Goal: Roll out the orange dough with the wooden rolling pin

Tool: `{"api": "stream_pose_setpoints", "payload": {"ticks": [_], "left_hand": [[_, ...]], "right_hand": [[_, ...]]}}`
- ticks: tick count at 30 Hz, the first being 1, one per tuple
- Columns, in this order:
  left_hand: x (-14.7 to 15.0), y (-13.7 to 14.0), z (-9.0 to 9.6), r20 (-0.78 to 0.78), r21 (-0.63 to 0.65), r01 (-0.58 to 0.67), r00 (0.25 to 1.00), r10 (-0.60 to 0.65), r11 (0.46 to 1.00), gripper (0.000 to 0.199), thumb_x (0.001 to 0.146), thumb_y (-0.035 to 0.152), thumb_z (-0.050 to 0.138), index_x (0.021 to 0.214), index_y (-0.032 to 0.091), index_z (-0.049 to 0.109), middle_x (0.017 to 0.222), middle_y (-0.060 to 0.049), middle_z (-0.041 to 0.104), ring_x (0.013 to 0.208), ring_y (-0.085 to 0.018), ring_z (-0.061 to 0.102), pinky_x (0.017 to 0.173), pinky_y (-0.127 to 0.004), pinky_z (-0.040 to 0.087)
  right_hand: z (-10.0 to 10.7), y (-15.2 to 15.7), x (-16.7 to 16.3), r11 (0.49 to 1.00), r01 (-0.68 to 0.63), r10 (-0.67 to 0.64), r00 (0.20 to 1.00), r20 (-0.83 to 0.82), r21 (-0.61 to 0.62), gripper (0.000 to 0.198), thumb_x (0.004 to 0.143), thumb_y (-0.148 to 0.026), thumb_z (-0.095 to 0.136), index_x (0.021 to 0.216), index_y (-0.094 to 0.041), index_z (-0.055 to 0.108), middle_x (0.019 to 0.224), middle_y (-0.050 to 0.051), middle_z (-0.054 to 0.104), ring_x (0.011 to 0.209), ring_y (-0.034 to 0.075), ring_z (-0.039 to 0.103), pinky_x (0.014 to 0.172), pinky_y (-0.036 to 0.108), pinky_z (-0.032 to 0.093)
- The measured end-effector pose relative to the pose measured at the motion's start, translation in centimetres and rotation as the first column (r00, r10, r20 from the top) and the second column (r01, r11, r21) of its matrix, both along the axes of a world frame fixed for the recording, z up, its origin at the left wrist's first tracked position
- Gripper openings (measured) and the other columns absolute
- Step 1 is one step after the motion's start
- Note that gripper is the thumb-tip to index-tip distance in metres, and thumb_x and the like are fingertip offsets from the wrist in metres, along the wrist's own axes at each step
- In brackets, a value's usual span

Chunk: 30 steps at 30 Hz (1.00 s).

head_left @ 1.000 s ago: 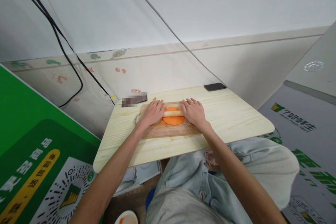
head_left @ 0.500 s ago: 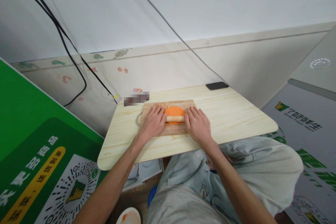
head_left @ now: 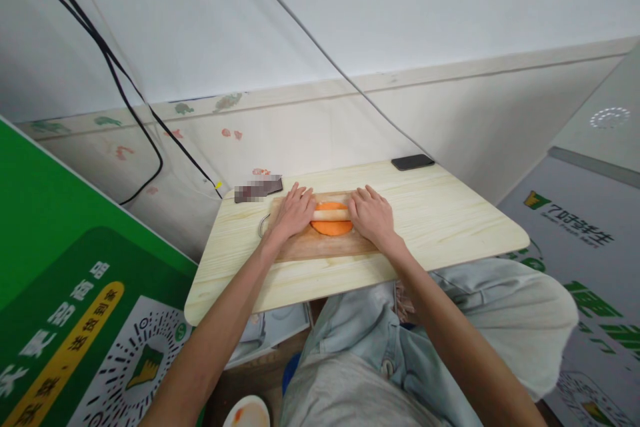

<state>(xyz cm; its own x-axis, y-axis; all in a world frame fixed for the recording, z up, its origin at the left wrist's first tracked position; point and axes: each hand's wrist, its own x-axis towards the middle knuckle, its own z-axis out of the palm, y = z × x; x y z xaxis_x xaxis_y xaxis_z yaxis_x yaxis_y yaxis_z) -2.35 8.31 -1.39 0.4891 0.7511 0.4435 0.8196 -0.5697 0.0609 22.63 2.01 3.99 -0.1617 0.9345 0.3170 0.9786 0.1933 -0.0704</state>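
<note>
While covering the left end of the rolling pin point(head_left: 332, 215) with the left hand point(head_left: 294, 213), rests it across the flat orange dough point(head_left: 332, 228) on the wooden cutting board point(head_left: 315, 251); covers the right end with the right hand point(head_left: 371, 215). Cannot tell either hand's closure around it beneath the palms.

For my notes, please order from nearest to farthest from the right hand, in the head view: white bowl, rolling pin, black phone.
1. Rolling pin: touching the right hand, extending to its left.
2. Black phone: back right of the tabletop.
3. White bowl: lower left, below the tabletop.
</note>
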Motion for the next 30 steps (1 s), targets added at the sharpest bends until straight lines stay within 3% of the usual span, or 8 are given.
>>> {"api": "stream_pose_setpoints", "payload": {"ticks": [4,7,15,20,30], "left_hand": [[0.3,2.1,0.4,0.001,-0.079,-0.073,0.997,0.074,0.994,0.051,0.105,0.021,0.036,0.151,0.012,0.059,0.157,-0.016,0.066,0.157,-0.028,0.050,0.140,-0.053,0.025],[0.6,3.3,0.6,0.039,-0.147,-0.115,0.992,0.122,0.983,0.057,0.101,0.019,0.038,0.154,0.011,0.057,0.159,-0.016,0.063,0.158,-0.028,0.048,0.140,-0.051,0.025],[0.8,5.9,1.5,0.100,-0.212,-0.164,0.977,0.189,0.963,0.054,0.095,0.013,0.043,0.142,0.010,0.068,0.143,-0.017,0.071,0.142,-0.028,0.058,0.130,-0.044,0.039],[1.0,6.9,1.8,0.112,-0.233,-0.211,0.964,0.242,0.949,0.048,0.095,0.012,0.044,0.132,0.017,0.075,0.138,-0.013,0.073,0.137,-0.028,0.061,0.126,-0.047,0.044],[1.4,8.1,2.4,0.094,-0.293,-0.266,0.948,0.305,0.918,0.044,0.098,0.013,0.045,0.122,0.017,0.081,0.134,-0.013,0.079,0.130,-0.026,0.069,0.119,-0.040,0.050]], "right_hand": [[0.4,1.5,0.1,0.998,0.014,-0.014,1.000,0.009,-0.062,0.044,0.115,-0.031,0.034,0.135,-0.020,0.071,0.148,0.013,0.070,0.149,0.030,0.050,0.115,0.040,0.043],[0.8,2.6,0.2,0.995,0.023,-0.023,1.000,0.005,-0.096,0.044,0.115,-0.032,0.034,0.136,-0.021,0.071,0.148,0.013,0.070,0.147,0.030,0.051,0.114,0.042,0.045],[1.9,5.3,0.2,0.979,0.052,-0.066,0.996,-0.061,-0.199,0.047,0.111,-0.032,0.037,0.140,-0.016,0.070,0.147,0.019,0.069,0.139,0.035,0.056,0.111,0.048,0.047],[2.2,6.7,0.1,0.974,0.079,-0.101,0.990,-0.097,-0.210,0.048,0.111,-0.033,0.038,0.142,-0.014,0.068,0.146,0.022,0.069,0.137,0.035,0.058,0.111,0.047,0.046],[2.3,8.0,0.1,0.970,0.110,-0.138,0.983,-0.121,-0.216,0.048,0.109,-0.032,0.040,0.139,-0.012,0.072,0.143,0.023,0.071,0.134,0.035,0.060,0.108,0.046,0.048]]}}
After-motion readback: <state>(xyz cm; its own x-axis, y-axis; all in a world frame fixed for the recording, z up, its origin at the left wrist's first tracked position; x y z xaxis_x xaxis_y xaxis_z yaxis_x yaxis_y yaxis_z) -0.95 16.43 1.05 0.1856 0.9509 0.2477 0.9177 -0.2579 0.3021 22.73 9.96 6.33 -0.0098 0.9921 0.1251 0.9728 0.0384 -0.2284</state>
